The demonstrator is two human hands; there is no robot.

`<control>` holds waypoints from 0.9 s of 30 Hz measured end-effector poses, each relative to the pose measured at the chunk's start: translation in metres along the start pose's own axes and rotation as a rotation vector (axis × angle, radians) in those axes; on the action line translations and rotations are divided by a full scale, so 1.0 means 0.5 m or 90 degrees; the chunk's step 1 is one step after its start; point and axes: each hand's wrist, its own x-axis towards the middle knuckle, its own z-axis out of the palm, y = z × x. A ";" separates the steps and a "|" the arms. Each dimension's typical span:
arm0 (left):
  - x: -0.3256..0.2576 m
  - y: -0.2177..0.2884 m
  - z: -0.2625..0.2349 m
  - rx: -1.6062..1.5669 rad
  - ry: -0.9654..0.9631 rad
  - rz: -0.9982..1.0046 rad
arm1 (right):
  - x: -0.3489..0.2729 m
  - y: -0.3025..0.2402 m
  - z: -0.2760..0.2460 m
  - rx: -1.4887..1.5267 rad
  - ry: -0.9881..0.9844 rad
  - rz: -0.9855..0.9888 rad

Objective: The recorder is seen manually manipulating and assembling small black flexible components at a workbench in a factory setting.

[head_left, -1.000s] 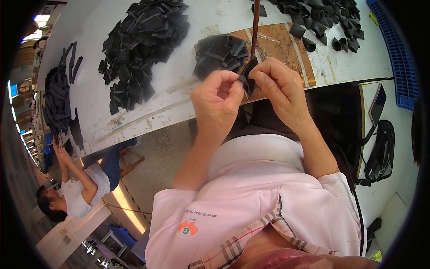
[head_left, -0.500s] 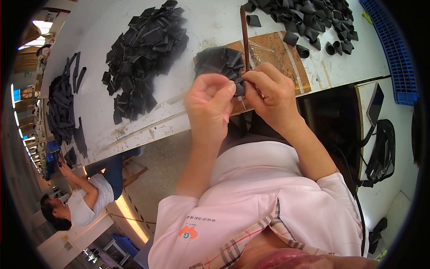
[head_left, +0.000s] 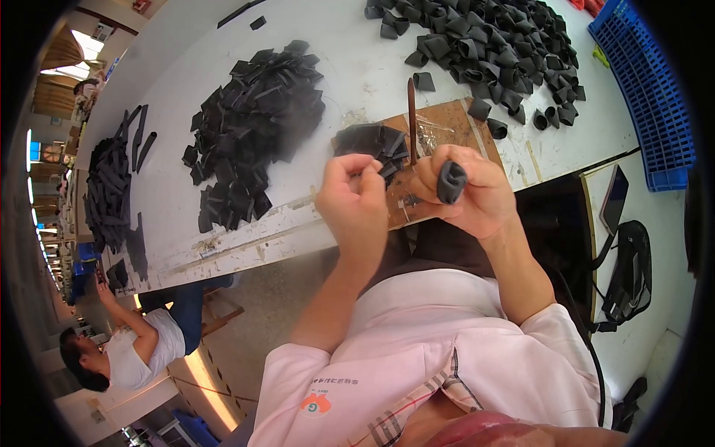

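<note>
My right hand [head_left: 477, 186] is closed round a black fabric tube [head_left: 452, 183], whose folded end faces up. To its left, my left hand [head_left: 354, 197] has thumb and fingertips pinched together; what they hold, if anything, is hidden. Just beyond the left fingertips lies a small heap of flat black pieces [head_left: 369, 141] on a brown board [head_left: 454, 123] at the table's edge. A thin brown stick [head_left: 412, 119] rises from the board, just past my right fingers.
A large pile of flat black pieces [head_left: 257, 112] covers the table's left middle, with black strips [head_left: 112, 182] farther left. Black tubes [head_left: 484, 52] are heaped at the far right. A blue crate [head_left: 644, 97] stands beyond them. Another person [head_left: 141, 343] sits at left.
My hands have come apart. The right one has turned and moved back from the stick, bringing the black tube into plain sight. The whole view has shifted a little.
</note>
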 end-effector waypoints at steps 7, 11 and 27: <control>0.004 0.062 0.010 -0.328 -0.091 -0.028 | 0.024 -0.027 0.045 -0.396 0.204 -0.113; -0.003 0.060 0.013 -0.253 -0.176 -0.085 | 0.023 -0.015 0.046 -0.374 0.195 -0.127; 0.049 0.039 -0.005 -0.977 -0.473 -0.400 | 0.033 -0.023 0.046 -0.311 0.136 -0.053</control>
